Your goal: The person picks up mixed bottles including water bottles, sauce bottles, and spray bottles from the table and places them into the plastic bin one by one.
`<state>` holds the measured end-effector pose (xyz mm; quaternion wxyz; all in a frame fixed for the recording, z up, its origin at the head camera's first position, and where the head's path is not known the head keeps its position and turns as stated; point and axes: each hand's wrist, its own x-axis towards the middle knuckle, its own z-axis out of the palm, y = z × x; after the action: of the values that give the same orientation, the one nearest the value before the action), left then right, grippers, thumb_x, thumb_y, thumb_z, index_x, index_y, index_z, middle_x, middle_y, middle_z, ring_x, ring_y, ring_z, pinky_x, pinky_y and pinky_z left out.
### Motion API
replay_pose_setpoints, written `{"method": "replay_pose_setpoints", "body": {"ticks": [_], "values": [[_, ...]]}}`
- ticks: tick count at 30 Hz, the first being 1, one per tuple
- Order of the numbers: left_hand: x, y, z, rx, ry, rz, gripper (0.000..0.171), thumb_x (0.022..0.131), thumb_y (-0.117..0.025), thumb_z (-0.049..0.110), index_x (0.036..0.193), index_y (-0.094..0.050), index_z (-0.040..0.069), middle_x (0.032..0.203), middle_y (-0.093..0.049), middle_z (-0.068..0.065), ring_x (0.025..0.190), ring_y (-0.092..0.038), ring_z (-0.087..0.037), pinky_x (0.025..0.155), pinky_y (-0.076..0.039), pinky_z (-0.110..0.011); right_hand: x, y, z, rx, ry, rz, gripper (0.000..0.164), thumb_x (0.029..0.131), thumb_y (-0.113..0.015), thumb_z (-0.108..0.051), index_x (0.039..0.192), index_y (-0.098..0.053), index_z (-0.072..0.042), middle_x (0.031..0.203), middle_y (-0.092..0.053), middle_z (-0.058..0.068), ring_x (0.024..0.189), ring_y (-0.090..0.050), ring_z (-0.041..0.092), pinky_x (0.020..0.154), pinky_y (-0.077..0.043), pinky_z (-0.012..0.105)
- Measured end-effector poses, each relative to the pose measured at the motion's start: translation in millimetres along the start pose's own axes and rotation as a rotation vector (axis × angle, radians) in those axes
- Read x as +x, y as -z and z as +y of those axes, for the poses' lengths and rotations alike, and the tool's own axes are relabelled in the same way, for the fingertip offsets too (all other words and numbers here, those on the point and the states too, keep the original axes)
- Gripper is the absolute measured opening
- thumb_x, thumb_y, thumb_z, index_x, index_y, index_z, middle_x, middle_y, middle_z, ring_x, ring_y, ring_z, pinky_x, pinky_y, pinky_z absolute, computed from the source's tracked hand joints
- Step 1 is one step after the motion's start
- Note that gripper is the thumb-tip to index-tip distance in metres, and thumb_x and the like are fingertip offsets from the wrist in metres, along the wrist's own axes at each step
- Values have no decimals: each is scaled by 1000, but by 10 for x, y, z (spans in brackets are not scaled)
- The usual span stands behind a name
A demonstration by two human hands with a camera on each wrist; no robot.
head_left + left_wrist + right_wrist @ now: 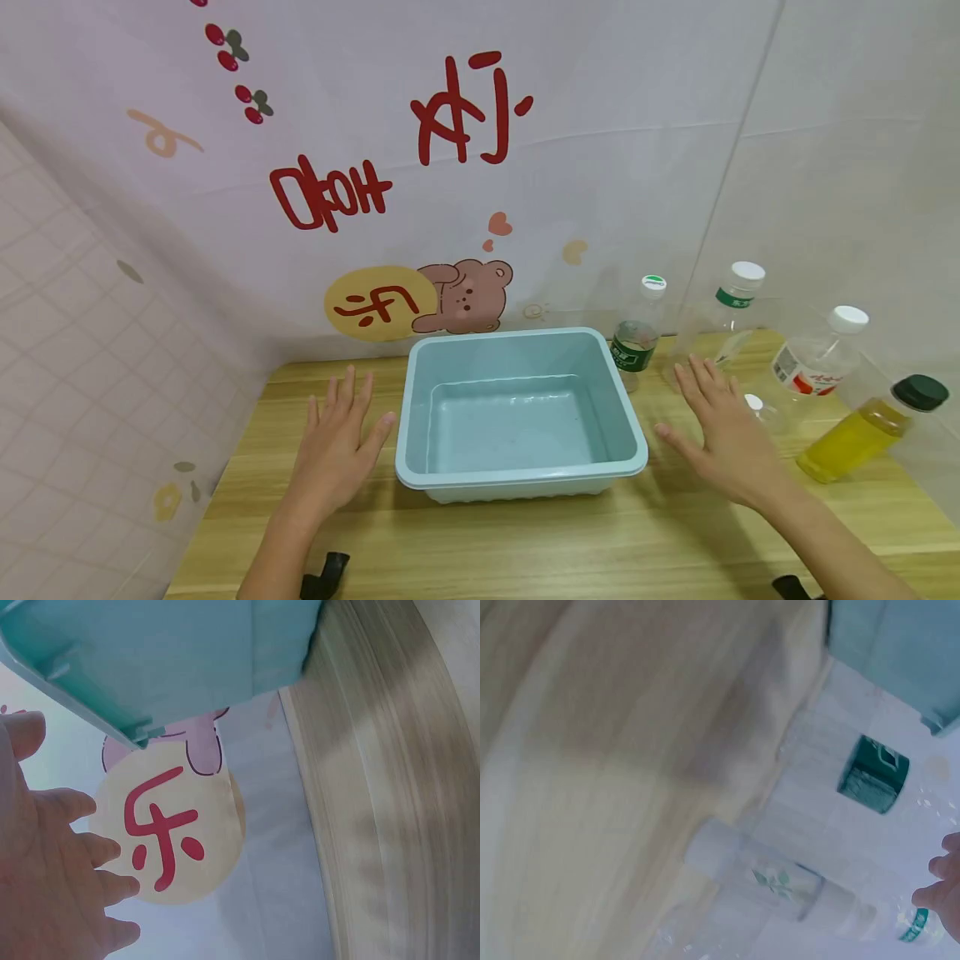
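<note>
A light blue plastic basin [521, 483] stands on the wooden table, with nothing inside it. To its left my left hand [336, 446] is held with fingers spread, apart from the rim. My right hand [723, 437] hovers on the other side, fingers extended, holding nothing. Just beyond that hand are a green-labelled bottle [632, 354] close to the basin and a tall clear bottle [733, 300] with a white cap, partly hidden by the fingers. In the left wrist view the left hand [60, 862] shows beside the basin [187, 660]; only fingertips of the right hand [945, 889] appear in the right wrist view.
Farther right stand a clear bottle with a red and white label [817, 375] and a dark-capped bottle of yellow liquid [862, 442]. A small white cap [753, 402] shows behind the right hand. A printed cloth [622, 167] hangs behind the wooden table [495, 550].
</note>
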<state>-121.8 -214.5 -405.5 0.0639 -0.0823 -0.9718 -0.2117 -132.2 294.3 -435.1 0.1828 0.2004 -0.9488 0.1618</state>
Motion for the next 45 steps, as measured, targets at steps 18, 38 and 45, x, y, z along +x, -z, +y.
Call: {"method": "replay_pose_setpoints", "body": {"ticks": [18,38,45], "values": [[15,-40,143,-136,-17,84,73,108,-48,53,165,-32,10,172,-23,-17,158,-17,-41,126,-4,-62,-123,346,294,65,-202,50,97,95,-77,-39,165,-24,1,167,-25,29,146,-28,59,110,-23,80],[40,-117,186,-278,-17,131,62,109,-56,41,160,-44,10,165,-40,-12,152,-35,-40,121,-23,-67,-253,317,554,142,-436,-16,82,95,-77,-40,152,-42,8,133,-56,43,105,-60,65,76,-50,72],[48,-133,185,-307,-24,154,57,109,-56,37,157,-48,8,162,-45,-10,149,-40,-40,120,-28,-66,-280,287,584,170,-447,-28,75,96,-77,-39,146,-48,10,134,-56,42,104,-63,61,74,-54,67]]}}
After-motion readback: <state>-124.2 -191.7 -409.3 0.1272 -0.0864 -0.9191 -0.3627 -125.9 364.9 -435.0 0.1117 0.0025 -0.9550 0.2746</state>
